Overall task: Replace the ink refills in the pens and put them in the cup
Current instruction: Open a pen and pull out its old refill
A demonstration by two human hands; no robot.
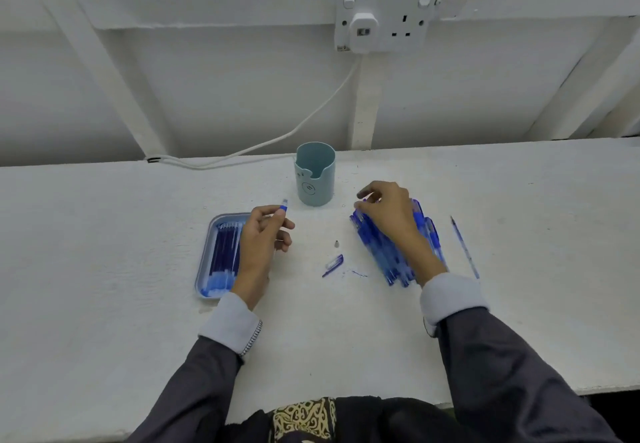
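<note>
My left hand (264, 238) grips a clear pen barrel (283, 207) with a blue end, pointing up toward the cup. My right hand (388, 215) lies over a pile of blue pens (384, 255), fingers bent above the pile's far end; whether it grips one I cannot tell. The pale teal cup (315, 174) stands upright between and beyond my hands. A blue tray (207, 255) holding several ink refills (225, 255) sits left of my left hand. A blue pen cap (333, 264) and a small metal tip (336, 243) lie between my hands. One refill (464, 246) lies right of the pile.
Blue ink marks (358, 273) stain the white table (104, 234) near the cap. A white cable (242, 151) runs along the table's back edge up to a wall socket (384, 19). The table's front edge is close to my body.
</note>
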